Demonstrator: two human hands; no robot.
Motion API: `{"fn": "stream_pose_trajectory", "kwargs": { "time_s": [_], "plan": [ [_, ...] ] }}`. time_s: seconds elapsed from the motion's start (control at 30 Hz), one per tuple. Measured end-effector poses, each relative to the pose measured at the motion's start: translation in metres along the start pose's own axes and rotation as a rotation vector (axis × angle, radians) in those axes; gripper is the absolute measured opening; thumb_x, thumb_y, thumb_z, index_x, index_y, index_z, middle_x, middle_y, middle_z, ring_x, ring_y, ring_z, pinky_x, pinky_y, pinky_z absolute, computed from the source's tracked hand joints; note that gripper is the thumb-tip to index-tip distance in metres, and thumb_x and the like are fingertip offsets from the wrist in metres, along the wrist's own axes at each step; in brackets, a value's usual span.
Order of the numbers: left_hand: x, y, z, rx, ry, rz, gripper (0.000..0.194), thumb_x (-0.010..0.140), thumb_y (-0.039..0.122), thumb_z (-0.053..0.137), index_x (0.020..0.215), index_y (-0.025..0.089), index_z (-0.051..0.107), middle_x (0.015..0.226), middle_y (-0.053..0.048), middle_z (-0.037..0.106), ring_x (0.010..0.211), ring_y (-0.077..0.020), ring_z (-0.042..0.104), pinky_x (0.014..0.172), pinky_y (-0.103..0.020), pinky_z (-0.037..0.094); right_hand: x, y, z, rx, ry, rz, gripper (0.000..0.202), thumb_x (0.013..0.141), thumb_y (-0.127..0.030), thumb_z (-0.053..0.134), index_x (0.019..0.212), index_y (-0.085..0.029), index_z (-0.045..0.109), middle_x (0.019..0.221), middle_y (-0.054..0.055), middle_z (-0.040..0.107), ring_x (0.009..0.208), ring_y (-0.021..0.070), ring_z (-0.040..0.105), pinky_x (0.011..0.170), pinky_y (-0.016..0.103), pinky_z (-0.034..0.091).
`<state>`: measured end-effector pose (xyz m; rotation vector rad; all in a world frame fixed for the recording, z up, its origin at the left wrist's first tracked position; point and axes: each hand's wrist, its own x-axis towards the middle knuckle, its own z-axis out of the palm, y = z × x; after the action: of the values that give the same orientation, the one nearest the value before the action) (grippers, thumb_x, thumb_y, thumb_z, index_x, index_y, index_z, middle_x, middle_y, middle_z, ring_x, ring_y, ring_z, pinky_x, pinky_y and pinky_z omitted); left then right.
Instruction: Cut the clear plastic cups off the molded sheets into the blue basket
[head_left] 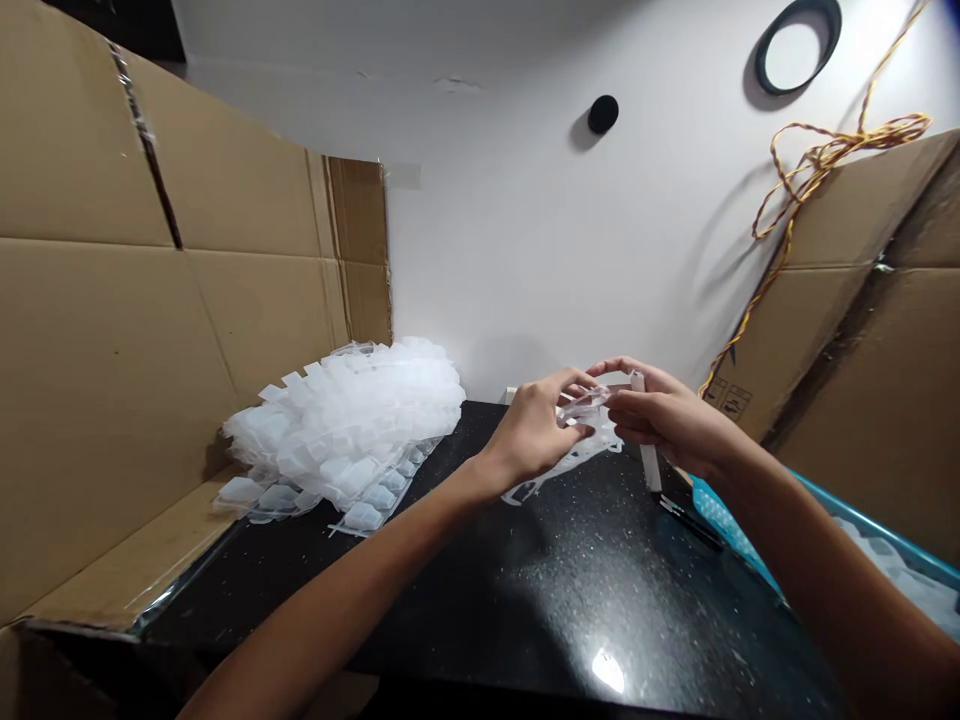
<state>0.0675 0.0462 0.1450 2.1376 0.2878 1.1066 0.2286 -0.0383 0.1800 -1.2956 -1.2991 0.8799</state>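
Observation:
A small clear plastic piece [586, 404] is pinched between my two hands above the dark tabletop. My left hand [529, 428] grips it from the left with curled fingers. On the other side, my right hand [679, 420] has its thumb and fingers closed on the same piece. A whitish, narrow strip [651, 468] runs down past the right hand's fingers; whether the hand holds it or it stands behind, I cannot tell. Beneath the hands lie thin translucent plastic scraps [536, 487], partly hidden by the left hand.
A heap of translucent white plastic pieces [352, 410] sits at the left on the black speckled tabletop [540, 590]. Cardboard walls [255, 210] enclose both sides. A slim black tool [691, 522] lies beside a blue basket [810, 490] containing whitish pieces. Yellow twisted wire [825, 155] hangs at right.

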Motion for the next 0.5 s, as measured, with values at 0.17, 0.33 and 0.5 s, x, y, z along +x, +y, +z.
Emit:
{"fn": "stream_pose_trajectory", "kwargs": {
  "time_s": [0.17, 0.33, 0.5],
  "plan": [
    [0.008, -0.012, -0.015, -0.187, 0.107, -0.137, 0.021, 0.079, 0.01, 0.073, 0.098, 0.017, 0.068, 0.095, -0.008, 0.074, 0.083, -0.0181, 0.069, 0.073, -0.031, 0.053, -0.004, 0.001, -0.015, -0.244, -0.044, -0.129, 0.051, 0.082, -0.037, 0.076, 0.126, -0.026, 0.052, 0.108, 0.008, 0.071, 0.061, 0.0112, 0.049, 0.052, 0.028, 0.037],
    [0.011, -0.012, -0.032, -0.438, 0.098, -0.248, 0.022, 0.077, 0.011, 0.077, 0.097, 0.013, 0.067, 0.093, -0.007, 0.071, 0.07, -0.0107, 0.062, 0.066, -0.025, 0.051, -0.001, 0.036, -0.016, -0.373, -0.106, -0.175, 0.053, 0.074, -0.049, 0.083, 0.11, -0.024, 0.054, 0.114, 0.007, 0.067, 0.073, 0.0148, 0.059, 0.063, 0.03, 0.046],
    [0.009, -0.012, -0.04, -0.487, 0.095, -0.288, 0.021, 0.076, 0.01, 0.077, 0.095, 0.012, 0.069, 0.092, -0.005, 0.068, 0.067, -0.0091, 0.061, 0.065, -0.025, 0.052, -0.002, 0.059, -0.011, -0.386, -0.146, -0.22, 0.049, 0.079, -0.049, 0.08, 0.113, -0.024, 0.055, 0.094, 0.002, 0.067, 0.06, 0.0096, 0.044, 0.055, 0.027, 0.035]
  ]
}}
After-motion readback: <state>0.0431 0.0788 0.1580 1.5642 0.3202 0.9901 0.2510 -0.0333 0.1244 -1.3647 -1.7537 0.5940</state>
